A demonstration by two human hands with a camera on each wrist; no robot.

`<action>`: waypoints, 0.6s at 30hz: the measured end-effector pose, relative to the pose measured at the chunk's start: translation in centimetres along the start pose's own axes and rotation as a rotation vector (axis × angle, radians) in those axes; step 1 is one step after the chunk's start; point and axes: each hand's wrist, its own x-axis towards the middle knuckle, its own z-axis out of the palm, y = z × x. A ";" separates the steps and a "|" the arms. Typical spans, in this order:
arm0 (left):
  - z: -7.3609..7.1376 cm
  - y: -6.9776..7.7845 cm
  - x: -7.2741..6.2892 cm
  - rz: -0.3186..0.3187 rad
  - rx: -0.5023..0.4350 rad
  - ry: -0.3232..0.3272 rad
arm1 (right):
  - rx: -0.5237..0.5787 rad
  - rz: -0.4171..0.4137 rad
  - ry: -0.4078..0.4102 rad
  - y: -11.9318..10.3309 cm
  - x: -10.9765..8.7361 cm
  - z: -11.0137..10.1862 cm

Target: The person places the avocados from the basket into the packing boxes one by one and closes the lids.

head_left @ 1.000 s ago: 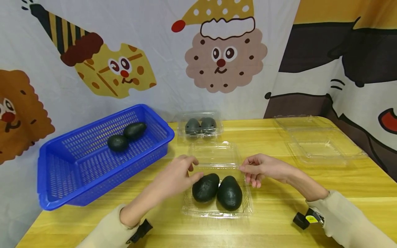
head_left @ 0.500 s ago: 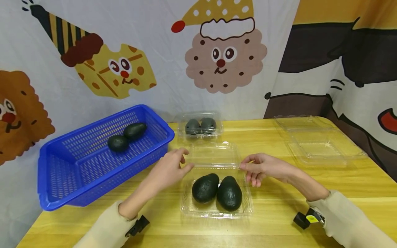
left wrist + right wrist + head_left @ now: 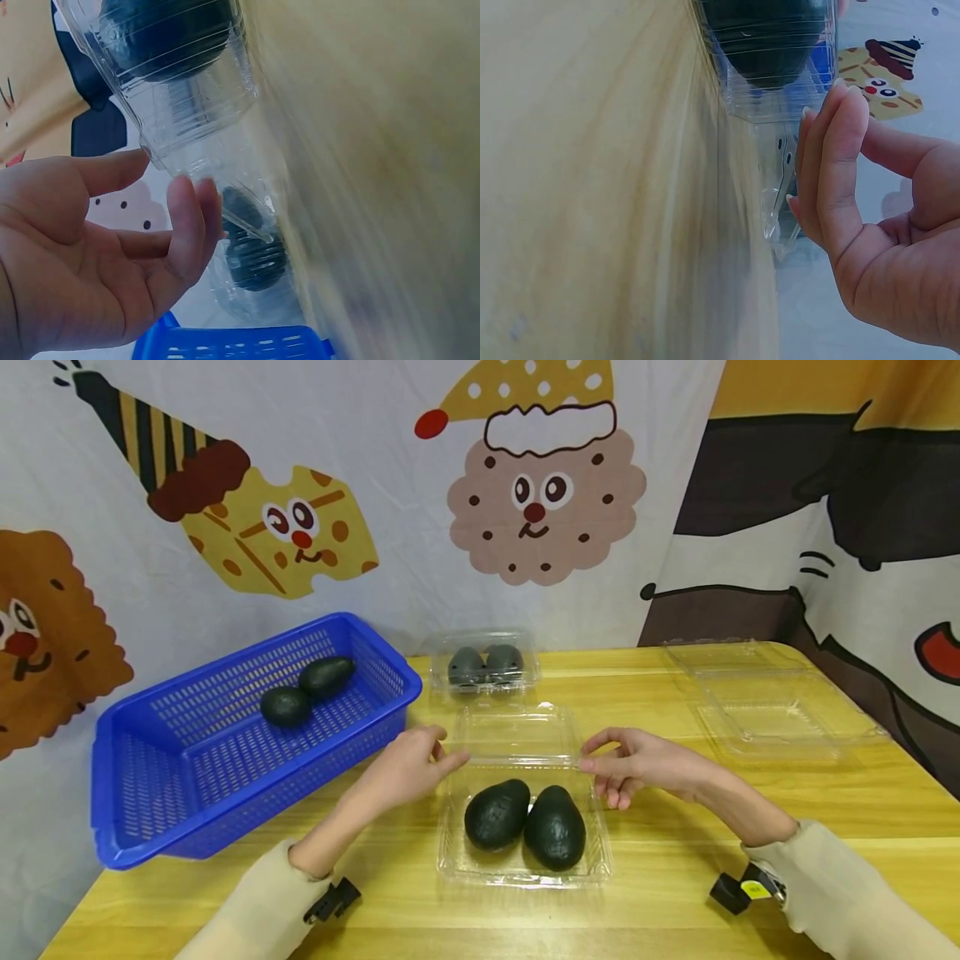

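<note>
Two dark green avocados (image 3: pixel 555 828) lie side by side in the base of an opened clear plastic clamshell container (image 3: pixel 525 878). Its lid (image 3: pixel 517 735) is folded back flat, away from me. My left hand (image 3: pixel 408 766) is at the left end of the hinge, thumb tip right at the edge and fingers bent, a gap showing between thumb and fingers in the left wrist view. At the hinge's right end, my right hand (image 3: pixel 637 766) pinches the plastic edge between thumb and forefinger, the other fingers hanging loosely curled below.
A blue plastic basket (image 3: pixel 255 777) at the left holds two more avocados (image 3: pixel 306 692). Behind the lid stands a closed clear container (image 3: pixel 483 647) with two avocados inside. Opened clear containers (image 3: pixel 780 718) lie at the back right of the wooden table (image 3: pixel 675 902), near a printed curtain (image 3: pixel 405 527).
My left hand has drawn back left from above the left avocado to the hinge's left end. The base's left edge has shifted slightly left. The right hand has stayed at its corner.
</note>
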 end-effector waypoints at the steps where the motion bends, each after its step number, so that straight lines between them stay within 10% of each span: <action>1: 0.0 -0.2 0.1 0.002 -0.027 -0.017 | 0.006 0.000 0.000 0.1 0.0 0.0; 18: -0.5 -1.6 0.8 -0.105 -0.439 -0.178 | 0.038 -0.022 0.061 0.3 0.5 0.2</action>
